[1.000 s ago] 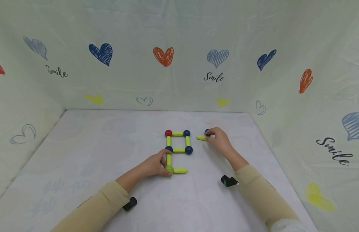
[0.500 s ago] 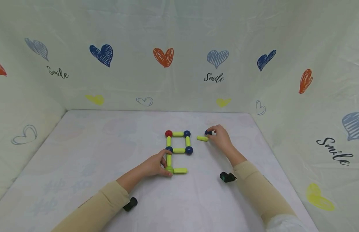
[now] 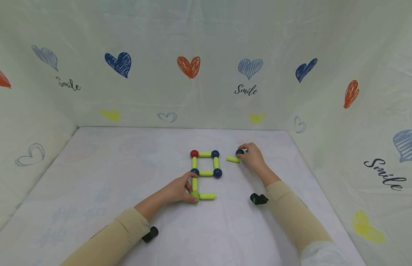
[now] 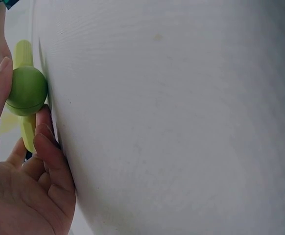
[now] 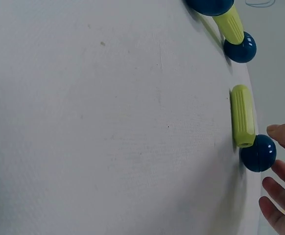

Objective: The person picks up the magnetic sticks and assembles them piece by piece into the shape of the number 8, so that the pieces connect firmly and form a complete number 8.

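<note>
A frame of yellow-green magnetic rods and balls lies on the table, with a square at the far end made of a red ball [image 3: 194,153], several blue balls and rods. My left hand [image 3: 174,190] holds its lower left side: the thumb is against the green ball [image 4: 27,91], a finger reaches the blue ball [image 3: 194,171] above, and other fingers curl beside the rod. My right hand [image 3: 253,156] pinches a separate blue ball [image 5: 258,153] between thumb and forefinger. A loose yellow-green rod [image 5: 243,116] lies right beside that ball, its near end overlapping it in the right wrist view.
From the green ball a rod [image 3: 207,196] points right, its right end free. Black wrist devices show by the left sleeve [image 3: 150,234] and right sleeve [image 3: 259,198]. A pale sheet [image 3: 212,99] printed with hearts stands behind the table and at its sides.
My right fingers have let go of the loose rod and shifted slightly onto the separate blue ball. My left hand stays in place on the frame.
</note>
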Available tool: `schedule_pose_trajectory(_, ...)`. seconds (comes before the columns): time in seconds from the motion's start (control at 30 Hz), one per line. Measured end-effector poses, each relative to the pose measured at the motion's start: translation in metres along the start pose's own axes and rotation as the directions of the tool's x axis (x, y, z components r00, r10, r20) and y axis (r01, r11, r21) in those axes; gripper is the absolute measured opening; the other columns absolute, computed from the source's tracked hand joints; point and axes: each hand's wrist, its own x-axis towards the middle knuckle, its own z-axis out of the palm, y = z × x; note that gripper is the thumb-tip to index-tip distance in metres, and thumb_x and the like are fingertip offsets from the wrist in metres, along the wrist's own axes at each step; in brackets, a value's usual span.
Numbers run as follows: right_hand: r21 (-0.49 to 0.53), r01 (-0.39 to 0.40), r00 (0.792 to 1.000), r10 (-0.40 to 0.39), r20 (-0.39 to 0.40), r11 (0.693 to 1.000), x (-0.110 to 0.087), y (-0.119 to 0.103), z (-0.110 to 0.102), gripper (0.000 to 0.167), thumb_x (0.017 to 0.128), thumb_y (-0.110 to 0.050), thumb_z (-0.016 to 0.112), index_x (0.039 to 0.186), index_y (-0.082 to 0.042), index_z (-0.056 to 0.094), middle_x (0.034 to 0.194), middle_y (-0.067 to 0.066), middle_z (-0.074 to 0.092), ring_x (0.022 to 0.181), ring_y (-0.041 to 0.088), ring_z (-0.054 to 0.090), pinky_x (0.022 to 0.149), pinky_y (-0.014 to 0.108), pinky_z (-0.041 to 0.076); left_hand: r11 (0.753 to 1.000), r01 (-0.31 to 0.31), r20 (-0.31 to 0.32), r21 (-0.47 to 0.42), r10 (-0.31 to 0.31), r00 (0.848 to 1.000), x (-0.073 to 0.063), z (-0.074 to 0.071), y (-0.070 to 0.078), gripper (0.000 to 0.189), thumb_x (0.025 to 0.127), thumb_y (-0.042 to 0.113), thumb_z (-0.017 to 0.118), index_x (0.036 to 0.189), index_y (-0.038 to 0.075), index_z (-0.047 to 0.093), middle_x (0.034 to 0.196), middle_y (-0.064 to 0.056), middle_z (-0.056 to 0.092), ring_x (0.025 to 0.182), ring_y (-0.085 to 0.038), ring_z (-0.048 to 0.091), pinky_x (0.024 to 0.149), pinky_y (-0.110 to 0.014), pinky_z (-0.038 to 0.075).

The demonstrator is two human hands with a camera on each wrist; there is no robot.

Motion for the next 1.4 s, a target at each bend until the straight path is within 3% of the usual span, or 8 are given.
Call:
schedule_pose_trajectory(0.7,0.016,0.009,1.000,-0.010,0.026,1.000,0.009,0.010,0.010,0.031,0.090,-0.005,0.068,0.121,-0.001,0.064,0.128,0.022,0.050,0.123,0.038,0.047,0.101,0.049,0.039,1.000,0.000,0.008,-0.005,0.000,1.000,0.001,0.002,0.000,0.080,0.070,0.026,0.090,0.135,0.020,0.042,0.086,0.000,0.058,0.077,-0.017,0.053,0.072,-0.032,0.046)
schedule_pose_trajectory(1.03,0.027,0.021,1.000,-0.021,0.011,0.999,0.006,0.007,0.005,0.031,0.090,-0.007,0.069,0.120,-0.002,0.065,0.124,0.020,0.052,0.115,0.035,0.051,0.098,0.048,0.041,1.000,0.003,0.007,-0.006,-0.003,1.000,0.001,0.002,0.000,0.081,0.070,0.027,0.090,0.135,0.020,0.042,0.086,0.001,0.059,0.077,-0.017,0.054,0.072,-0.032,0.046)
schedule_pose_trajectory(1.4,-0.011,0.056,0.997,-0.055,0.048,0.998,-0.003,-0.010,0.002,0.031,0.090,-0.011,0.071,0.120,-0.003,0.066,0.120,0.015,0.056,0.101,0.029,0.052,0.085,0.042,0.045,1.000,0.015,0.002,0.002,-0.015,1.000,0.000,0.000,0.001,0.082,0.069,0.026,0.090,0.136,0.020,0.042,0.085,0.001,0.059,0.077,-0.017,0.054,0.072,-0.032,0.046)
